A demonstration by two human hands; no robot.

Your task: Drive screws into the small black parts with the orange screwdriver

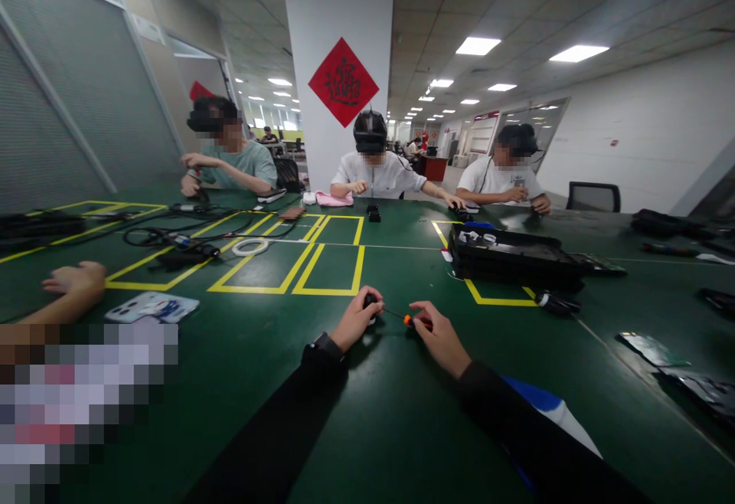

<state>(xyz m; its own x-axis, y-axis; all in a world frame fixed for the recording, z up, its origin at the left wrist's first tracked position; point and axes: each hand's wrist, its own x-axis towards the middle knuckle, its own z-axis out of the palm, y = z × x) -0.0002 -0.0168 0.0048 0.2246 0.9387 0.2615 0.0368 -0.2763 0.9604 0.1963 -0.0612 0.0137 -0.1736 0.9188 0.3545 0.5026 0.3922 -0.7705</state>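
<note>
My left hand is closed around a small black object, whose kind I cannot make out. In my right hand I grip a screwdriver by its orange and black handle. Its thin shaft points left and reaches to the black object, though whether the tip sits in it is too small to tell. Both hands are just above the green table, near its middle.
A black tray with small parts stands right of centre. Cables and a white cable coil lie at left. A phone is beside a neighbour's hand. A blue-and-white cloth lies under my right arm. Several people sit opposite.
</note>
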